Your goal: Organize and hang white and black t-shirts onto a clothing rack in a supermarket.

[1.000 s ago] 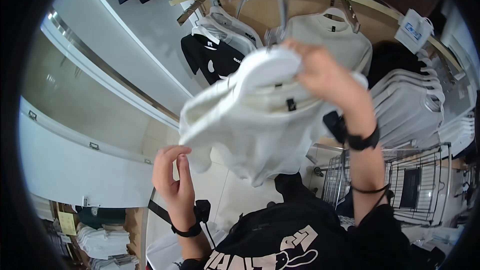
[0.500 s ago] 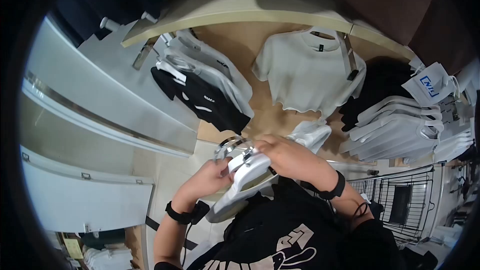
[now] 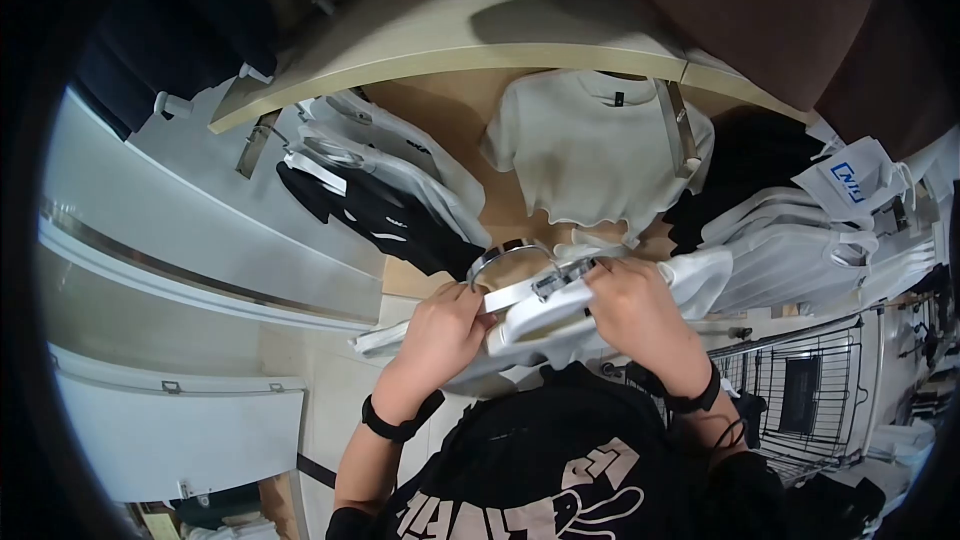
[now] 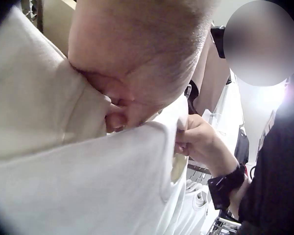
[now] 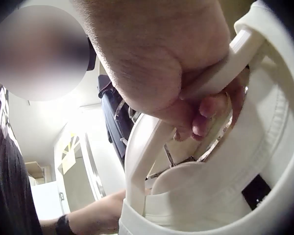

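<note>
In front of my chest are white shirts [image 4: 88, 181] on white hangers [image 3: 535, 318] with shiny metal hooks [image 3: 512, 246]. My left hand [image 3: 437, 335] grips them at the left, its fingers tucked between two layers of white cloth in the left wrist view. At the right, my right hand [image 3: 640, 315] holds a hanger close beside its hook. In the right wrist view its fingers curl round the white hanger bar [image 5: 232, 66], above a shirt collar with a black label [image 5: 256, 191]. The lower parts of the shirts are mostly hidden.
A cream shirt [image 3: 595, 155] hangs facing out under a wooden shelf [image 3: 450, 65]. Black [image 3: 375, 215] and white shirts hang left of it. White shirts [image 3: 800, 250] and a printed tag [image 3: 848, 180] are at the right, above a wire cart [image 3: 815, 390]. A white cabinet panel [image 3: 190, 430] stands left.
The raised white shirt came down to chest height, and the left hand took hold. Both hands then shifted slightly up and right, with the hangers turning more crosswise. The head view tilted toward the rack.
</note>
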`<state>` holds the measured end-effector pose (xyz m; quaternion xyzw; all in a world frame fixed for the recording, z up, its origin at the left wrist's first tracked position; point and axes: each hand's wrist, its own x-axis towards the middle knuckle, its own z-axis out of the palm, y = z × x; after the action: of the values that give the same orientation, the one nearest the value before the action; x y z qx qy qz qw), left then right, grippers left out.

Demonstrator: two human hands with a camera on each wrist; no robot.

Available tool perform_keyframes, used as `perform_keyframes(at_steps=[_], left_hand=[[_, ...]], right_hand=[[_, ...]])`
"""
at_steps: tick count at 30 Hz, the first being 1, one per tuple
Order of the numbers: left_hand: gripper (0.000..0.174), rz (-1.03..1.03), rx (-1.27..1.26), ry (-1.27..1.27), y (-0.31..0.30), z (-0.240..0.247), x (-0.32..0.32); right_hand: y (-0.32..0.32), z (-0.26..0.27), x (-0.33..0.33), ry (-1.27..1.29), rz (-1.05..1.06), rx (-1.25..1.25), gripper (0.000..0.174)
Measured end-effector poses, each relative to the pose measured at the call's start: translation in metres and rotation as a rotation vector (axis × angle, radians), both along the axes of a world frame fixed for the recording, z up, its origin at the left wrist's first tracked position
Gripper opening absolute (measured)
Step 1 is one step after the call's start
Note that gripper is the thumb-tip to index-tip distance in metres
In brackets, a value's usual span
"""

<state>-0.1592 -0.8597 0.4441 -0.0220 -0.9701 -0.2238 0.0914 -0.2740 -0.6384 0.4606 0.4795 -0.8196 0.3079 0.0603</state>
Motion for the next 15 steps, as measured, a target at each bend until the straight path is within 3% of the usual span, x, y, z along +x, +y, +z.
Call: perform_keyframes(at_steps=[4,8,15], left_hand=[[0.016,-0.011,0.031,0.037,-0.002,0.006,0.0],[0.015,0.076,0.063,0.07,-0.007,0.01,0.005],[0.016,0.015,0.063,0.108,0.013,0.006,0.004]], right_hand=[[-0.008,0.001,-0.004,0.001,0.032,0.106,0.012],[-0.005,-0.014,0.004,0.057,0.053,0.067,0.015],[-0.004,-0.009,0.016,0.012,0.104,0.046,0.022]])
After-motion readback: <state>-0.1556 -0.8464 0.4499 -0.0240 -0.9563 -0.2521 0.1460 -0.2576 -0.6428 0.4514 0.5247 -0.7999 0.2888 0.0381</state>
